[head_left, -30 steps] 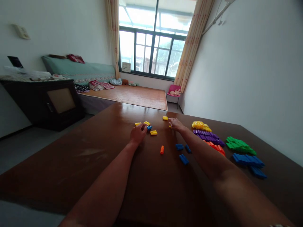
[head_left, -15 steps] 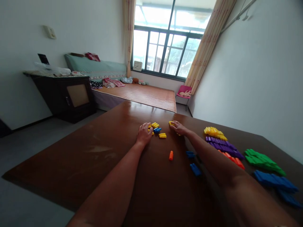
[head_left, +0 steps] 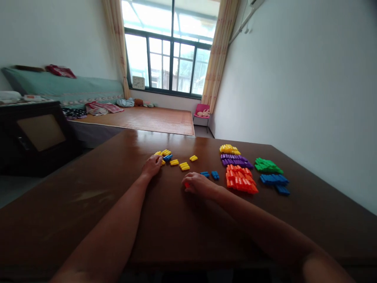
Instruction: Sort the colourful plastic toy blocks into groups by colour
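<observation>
Now, off the yellow blocks (head_left: 184,166), your right hand (head_left: 200,185) is curling over the orange block (head_left: 186,184) on the table (head_left: 173,232), switching colours, your left hand (head_left: 152,165) resting beside yellow pieces (head_left: 166,152), both grips unclear.

We've got loose blocks (head_left: 184,166) on the table (head_left: 165,224), block piles (head_left: 240,179) right of them. Bed (head_left: 150,119) behind table, window (head_left: 160,59) behind bed. Cabinet (head_left: 41,131) far left, chair (head_left: 202,107) right of bed, clock (head_left: 138,82) at window's lower left.

The window (head_left: 160,63) is very bright and makes the counter (head_left: 173,212) shiny at the back. The front is dark. The cabinet (head_left: 26,127) looks blurry.
</observation>
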Demonstrator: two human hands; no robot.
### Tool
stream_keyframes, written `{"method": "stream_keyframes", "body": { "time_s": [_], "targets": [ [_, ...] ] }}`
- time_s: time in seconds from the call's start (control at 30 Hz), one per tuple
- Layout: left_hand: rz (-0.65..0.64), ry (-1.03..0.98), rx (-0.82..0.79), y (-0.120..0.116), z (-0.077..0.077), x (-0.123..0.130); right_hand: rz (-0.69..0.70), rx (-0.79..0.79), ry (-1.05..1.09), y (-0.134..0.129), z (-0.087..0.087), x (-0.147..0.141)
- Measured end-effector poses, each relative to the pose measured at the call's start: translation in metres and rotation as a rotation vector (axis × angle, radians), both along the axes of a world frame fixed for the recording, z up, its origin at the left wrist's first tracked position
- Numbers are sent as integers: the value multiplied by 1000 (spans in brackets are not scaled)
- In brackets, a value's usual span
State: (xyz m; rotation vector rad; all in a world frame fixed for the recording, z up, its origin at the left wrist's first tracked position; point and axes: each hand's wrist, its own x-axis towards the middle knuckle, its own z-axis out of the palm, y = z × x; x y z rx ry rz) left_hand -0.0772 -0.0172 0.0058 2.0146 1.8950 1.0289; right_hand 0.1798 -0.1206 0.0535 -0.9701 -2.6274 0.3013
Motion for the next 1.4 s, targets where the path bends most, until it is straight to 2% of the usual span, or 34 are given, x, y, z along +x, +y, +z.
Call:
{"method": "stream_keyframes", "body": {
  "time_s": [0.1,0.2,0.3,0.37,0.43,0.53,0.6,0.67,0.77,0.83,0.9,0.97,1.07,1.13,1.27,1.4],
  "targets": [
    [-5,39,-17,2,1,-2,-96,42,155,-18,6,50],
    [-13,66,-34,2,3,-3,-386,63,313,-30,7,132],
    [-9,77,-29,3,4,-3,-689,66,397,-38,-3,212],
    [-6,76,-22,4,3,-4,-771,37,388,-41,-13,245],
    [-13,70,-19,6,1,-6,-787,22,362,-41,-23,259],
    [-38,58,-9,7,-1,-9,-798,17,347,-41,-32,258],
    [-52,52,-7,6,-1,-10,-803,-9,346,-43,-32,256],
    [-53,50,-16,4,1,-9,-811,-10,330,-46,-26,254],
    [-63,38,-40,-1,5,-3,-854,126,329,-47,-8,241],
    [-113,26,-47,-5,7,4,-803,188,356,-41,6,218],
    [-195,-2,-38,-9,8,11,-647,155,355,-30,16,183],
    [-232,-60,4,-12,9,14,-487,96,340,-20,19,140],
    [-82,-126,135,-13,8,7,-323,77,327,-15,9,83],
    [47,-137,151,-10,6,-3,-215,114,293,-21,-2,61],
    [230,-114,2,1,-1,-17,-30,142,179,-36,-21,60],
    [249,-53,-62,18,3,-13,-36,111,187,-33,-25,75]
  ]
}}
